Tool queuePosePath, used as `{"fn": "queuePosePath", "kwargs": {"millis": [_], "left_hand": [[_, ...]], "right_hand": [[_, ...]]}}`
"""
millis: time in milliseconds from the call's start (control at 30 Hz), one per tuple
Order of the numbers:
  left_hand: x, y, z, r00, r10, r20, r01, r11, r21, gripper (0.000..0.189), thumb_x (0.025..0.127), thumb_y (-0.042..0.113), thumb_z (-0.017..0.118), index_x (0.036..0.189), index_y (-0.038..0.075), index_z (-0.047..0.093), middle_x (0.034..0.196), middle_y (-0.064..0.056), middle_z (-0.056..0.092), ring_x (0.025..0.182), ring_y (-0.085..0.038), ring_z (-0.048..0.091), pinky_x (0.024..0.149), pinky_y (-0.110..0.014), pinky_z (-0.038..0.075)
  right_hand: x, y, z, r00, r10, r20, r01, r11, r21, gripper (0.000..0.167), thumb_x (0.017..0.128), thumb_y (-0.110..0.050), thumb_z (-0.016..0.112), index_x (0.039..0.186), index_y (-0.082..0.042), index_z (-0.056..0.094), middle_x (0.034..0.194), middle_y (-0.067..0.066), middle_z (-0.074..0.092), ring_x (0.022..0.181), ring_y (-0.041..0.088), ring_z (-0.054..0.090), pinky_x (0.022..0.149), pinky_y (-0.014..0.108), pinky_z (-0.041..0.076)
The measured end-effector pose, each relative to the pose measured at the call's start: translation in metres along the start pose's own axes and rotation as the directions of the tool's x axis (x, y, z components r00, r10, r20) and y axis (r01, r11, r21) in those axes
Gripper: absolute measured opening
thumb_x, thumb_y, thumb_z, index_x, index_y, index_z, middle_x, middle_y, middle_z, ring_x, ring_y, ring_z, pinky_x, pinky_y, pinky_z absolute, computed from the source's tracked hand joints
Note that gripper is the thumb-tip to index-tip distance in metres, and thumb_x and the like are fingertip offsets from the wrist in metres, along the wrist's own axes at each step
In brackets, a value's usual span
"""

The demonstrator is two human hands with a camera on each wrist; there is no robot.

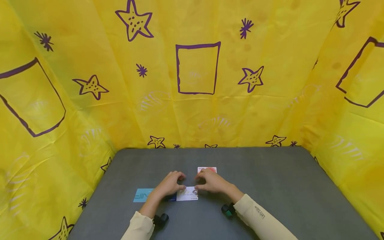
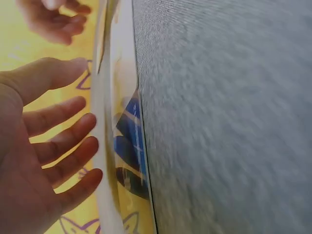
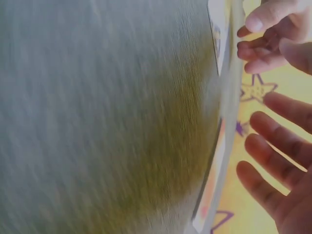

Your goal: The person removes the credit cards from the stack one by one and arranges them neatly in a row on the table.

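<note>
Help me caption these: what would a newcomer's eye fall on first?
Probably the bright yellow patterned cloth, rising behind and beside the grey table. Next, the left hand and right hand, facing each other near the white card on that table.

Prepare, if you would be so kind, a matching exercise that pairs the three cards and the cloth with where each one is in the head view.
Things:
1. Teal card
2. White card
3. Red-marked card
4. Cloth

Places:
A. Farthest of the cards from the person, partly hidden by the right hand
B. Hanging behind the table
C. Leftmost of the cards
D. By the thumb tip of the left hand

Right pairs: 1-C, 2-D, 3-A, 4-B
</note>
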State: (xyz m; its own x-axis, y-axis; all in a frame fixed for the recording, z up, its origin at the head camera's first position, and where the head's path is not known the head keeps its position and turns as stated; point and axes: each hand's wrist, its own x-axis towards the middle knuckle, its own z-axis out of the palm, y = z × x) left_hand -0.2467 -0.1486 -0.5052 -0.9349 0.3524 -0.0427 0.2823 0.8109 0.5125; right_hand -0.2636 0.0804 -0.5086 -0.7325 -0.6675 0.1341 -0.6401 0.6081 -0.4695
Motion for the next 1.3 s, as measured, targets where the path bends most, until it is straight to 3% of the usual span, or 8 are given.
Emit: {"fn": "queuePosePath", "kwargs": {"millis": [300,633,867,1300], "left_hand": [[0.029,0.011,0.005,0.999,0.042,-0.015,-0.042,0.999,0.000,0.034,0.082,0.022,0.076,0.111,0.006,0.068,0.103,-0.008,0.061,0.100,-0.024,0.053,0.090,-0.044,0.046],[0.053,0.013,0.019,0.999,0.043,0.000,-0.043,0.997,-0.059,0.048,0.080,0.026,0.078,0.121,0.005,0.063,0.118,-0.012,0.059,0.111,-0.028,0.051,0.100,-0.047,0.042],[0.067,0.021,0.023,0.998,0.062,0.023,-0.062,0.998,-0.020,0.055,0.078,0.027,0.080,0.125,0.005,0.062,0.122,-0.014,0.058,0.112,-0.029,0.049,0.100,-0.047,0.042],[0.078,0.031,0.030,0.997,0.076,0.023,-0.077,0.996,0.037,0.053,0.076,0.022,0.079,0.123,0.004,0.064,0.117,-0.012,0.057,0.109,-0.029,0.049,0.096,-0.045,0.042]], "right_hand": [[0.002,0.022,-0.018,0.993,0.068,-0.095,-0.073,0.996,-0.046,0.035,0.081,-0.030,0.077,0.107,-0.008,0.072,0.098,0.006,0.063,0.089,0.018,0.053,0.077,0.033,0.047],[0.004,0.044,-0.023,0.987,0.151,-0.050,-0.155,0.984,-0.093,0.038,0.079,-0.026,0.079,0.110,-0.005,0.071,0.101,0.009,0.060,0.090,0.020,0.051,0.079,0.036,0.047],[0.008,0.051,-0.026,0.981,0.193,-0.013,-0.193,0.975,-0.105,0.040,0.076,-0.025,0.081,0.110,-0.005,0.071,0.100,0.009,0.060,0.087,0.020,0.050,0.078,0.036,0.045],[0.008,0.058,-0.026,0.984,0.175,0.025,-0.169,0.972,-0.160,0.039,0.073,-0.021,0.079,0.106,-0.001,0.071,0.095,0.009,0.058,0.083,0.020,0.049,0.074,0.034,0.043]]}}
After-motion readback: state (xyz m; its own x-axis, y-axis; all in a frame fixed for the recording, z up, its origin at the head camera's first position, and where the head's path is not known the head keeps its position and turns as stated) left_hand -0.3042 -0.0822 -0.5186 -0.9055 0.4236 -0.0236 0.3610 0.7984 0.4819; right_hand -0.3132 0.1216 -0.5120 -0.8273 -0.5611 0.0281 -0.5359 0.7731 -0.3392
